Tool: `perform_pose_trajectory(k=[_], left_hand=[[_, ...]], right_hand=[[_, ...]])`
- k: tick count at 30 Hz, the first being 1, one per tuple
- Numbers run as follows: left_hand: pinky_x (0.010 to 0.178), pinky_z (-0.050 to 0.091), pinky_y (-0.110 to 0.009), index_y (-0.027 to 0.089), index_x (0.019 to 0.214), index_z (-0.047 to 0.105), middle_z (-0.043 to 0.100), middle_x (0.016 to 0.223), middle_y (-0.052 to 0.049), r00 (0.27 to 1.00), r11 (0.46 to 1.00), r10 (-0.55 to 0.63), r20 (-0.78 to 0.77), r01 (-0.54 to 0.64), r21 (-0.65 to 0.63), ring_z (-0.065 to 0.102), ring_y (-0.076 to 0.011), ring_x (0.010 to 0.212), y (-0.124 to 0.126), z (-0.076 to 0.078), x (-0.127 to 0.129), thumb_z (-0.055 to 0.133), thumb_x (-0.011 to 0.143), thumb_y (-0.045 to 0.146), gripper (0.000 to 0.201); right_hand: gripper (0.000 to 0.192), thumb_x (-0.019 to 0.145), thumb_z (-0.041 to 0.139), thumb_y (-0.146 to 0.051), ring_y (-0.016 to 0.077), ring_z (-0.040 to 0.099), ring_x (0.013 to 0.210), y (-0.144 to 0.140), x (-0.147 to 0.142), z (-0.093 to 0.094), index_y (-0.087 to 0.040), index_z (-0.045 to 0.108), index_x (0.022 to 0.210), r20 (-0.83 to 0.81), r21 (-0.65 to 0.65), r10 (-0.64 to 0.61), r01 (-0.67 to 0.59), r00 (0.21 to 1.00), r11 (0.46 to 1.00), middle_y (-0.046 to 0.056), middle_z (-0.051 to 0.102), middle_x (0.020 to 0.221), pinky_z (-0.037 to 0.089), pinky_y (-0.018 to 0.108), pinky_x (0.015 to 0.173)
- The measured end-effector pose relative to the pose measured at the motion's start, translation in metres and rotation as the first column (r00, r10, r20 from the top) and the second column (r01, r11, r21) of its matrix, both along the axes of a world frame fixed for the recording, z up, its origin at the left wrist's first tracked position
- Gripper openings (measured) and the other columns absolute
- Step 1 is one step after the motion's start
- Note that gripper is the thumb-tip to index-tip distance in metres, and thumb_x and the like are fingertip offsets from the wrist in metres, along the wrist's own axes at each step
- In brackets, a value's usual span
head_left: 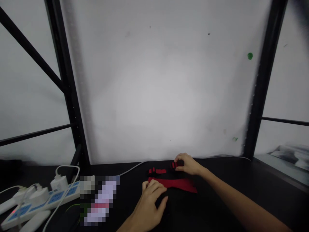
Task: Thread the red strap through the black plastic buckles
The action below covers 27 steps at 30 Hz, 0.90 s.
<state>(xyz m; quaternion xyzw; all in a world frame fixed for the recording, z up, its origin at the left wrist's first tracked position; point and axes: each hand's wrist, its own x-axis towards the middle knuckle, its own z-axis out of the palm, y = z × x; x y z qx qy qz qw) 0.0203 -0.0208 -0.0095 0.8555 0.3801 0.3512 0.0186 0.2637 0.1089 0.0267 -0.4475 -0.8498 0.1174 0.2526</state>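
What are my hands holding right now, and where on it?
The right hand pinches the far red end of a red-and-black strap lying on the table. The left hand presses flat on its near edge, with no clear grip.

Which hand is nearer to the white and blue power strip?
Left. The left hand lies to the right of the white and blue power strip; the right hand is farther right.

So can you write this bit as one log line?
left hand: flat on red-and-black item | right hand: pinching its far red part | power strip: far left
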Motion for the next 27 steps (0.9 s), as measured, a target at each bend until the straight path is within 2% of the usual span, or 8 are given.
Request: perform_pose_trajectory(k=[5, 7, 10, 12, 14, 18, 22, 27], left_hand=[[0.096, 0.040, -0.045, 0.024, 0.131, 0.051, 0.061, 0.126, -0.009, 0.988, 0.993, 0.074, 0.132, -0.086, 0.085, 0.052, -0.0278, 0.118, 0.008, -0.005, -0.003, 0.063, 0.087, 0.017, 0.046], [0.095, 0.041, -0.044, 0.025, 0.131, 0.052, 0.062, 0.126, -0.008, 0.989, 0.993, 0.052, 0.138, -0.065, 0.094, 0.052, -0.0274, 0.117, 0.007, -0.005, -0.002, 0.064, 0.087, 0.018, 0.046], [0.092, 0.043, -0.042, 0.026, 0.124, 0.056, 0.066, 0.117, -0.007, 0.991, 0.995, -0.010, 0.132, -0.003, 0.096, 0.057, -0.0256, 0.110, 0.004, -0.003, -0.002, 0.065, 0.088, 0.018, 0.038], [0.092, 0.044, -0.042, 0.026, 0.122, 0.057, 0.067, 0.116, -0.006, 0.990, 0.995, -0.037, 0.136, 0.024, 0.094, 0.058, -0.0252, 0.109, 0.002, -0.002, -0.003, 0.065, 0.087, 0.017, 0.036], [0.093, 0.043, -0.043, 0.026, 0.122, 0.057, 0.067, 0.116, -0.007, 0.988, 0.995, -0.042, 0.147, 0.028, 0.096, 0.058, -0.0256, 0.110, 0.002, -0.001, -0.006, 0.064, 0.087, 0.015, 0.037], [0.093, 0.042, -0.044, 0.027, 0.121, 0.058, 0.069, 0.115, -0.006, 0.990, 0.995, -0.038, 0.133, 0.026, 0.092, 0.058, -0.0266, 0.111, 0.003, 0.002, -0.008, 0.066, 0.087, 0.017, 0.037], [0.091, 0.043, -0.043, 0.027, 0.120, 0.059, 0.071, 0.109, -0.005, 0.993, 0.995, -0.072, 0.091, 0.065, 0.079, 0.061, -0.0258, 0.106, 0.003, 0.002, -0.004, 0.068, 0.086, 0.018, 0.036], [0.093, 0.042, -0.046, 0.026, 0.119, 0.060, 0.069, 0.114, -0.007, 0.998, 0.997, -0.026, 0.054, 0.022, 0.079, 0.058, -0.0281, 0.110, 0.003, 0.002, -0.003, 0.071, 0.082, 0.019, 0.039]], right_hand=[[0.025, 0.078, 0.075, -0.037, 0.0227, 0.058, 0.095, -0.057, -0.016, 0.020, -0.025, 0.070, 0.099, -0.004, 0.086, 0.166, -0.165, 0.986, 0.983, 0.003, 0.070, 0.095, 0.034, 0.039, 0.092], [0.028, 0.077, 0.076, -0.036, 0.0231, 0.058, 0.096, -0.079, -0.023, 0.019, -0.026, 0.069, 0.103, 0.000, 0.104, 0.229, -0.228, 0.973, 0.968, 0.002, 0.070, 0.093, 0.032, 0.040, 0.092], [0.033, 0.077, 0.076, -0.031, 0.0221, 0.058, 0.093, -0.098, -0.027, 0.011, -0.027, 0.068, 0.108, -0.061, 0.080, 0.238, -0.232, 0.969, 0.969, 0.003, 0.069, 0.092, 0.034, 0.040, 0.091], [0.038, 0.073, 0.078, -0.031, 0.0217, 0.059, 0.092, -0.101, -0.024, 0.006, -0.027, 0.068, 0.109, -0.182, 0.013, 0.217, -0.219, 0.959, 0.976, 0.003, 0.069, 0.097, 0.037, 0.039, 0.091], [0.033, 0.075, 0.076, -0.036, 0.0208, 0.060, 0.088, -0.098, -0.017, 0.000, -0.024, 0.070, 0.105, -0.337, -0.140, 0.180, -0.238, 0.924, 0.961, 0.003, 0.070, 0.097, 0.042, 0.035, 0.085], [0.022, 0.082, 0.069, -0.040, 0.0138, 0.054, 0.064, -0.090, -0.010, -0.011, -0.018, 0.072, 0.083, -0.538, -0.405, 0.051, -0.311, 0.842, 0.860, 0.000, 0.065, 0.071, 0.039, 0.026, 0.062], [0.018, 0.080, 0.071, -0.035, 0.0112, 0.049, 0.061, -0.095, -0.021, -0.021, -0.017, 0.071, 0.080, -0.609, -0.407, 0.054, -0.370, 0.791, 0.835, -0.002, 0.061, 0.067, 0.037, 0.025, 0.061], [0.015, 0.080, 0.070, -0.032, 0.0141, 0.054, 0.069, -0.100, -0.034, -0.027, -0.017, 0.071, 0.085, -0.604, -0.324, 0.030, -0.279, 0.797, 0.904, 0.000, 0.065, 0.075, 0.042, 0.028, 0.069]])
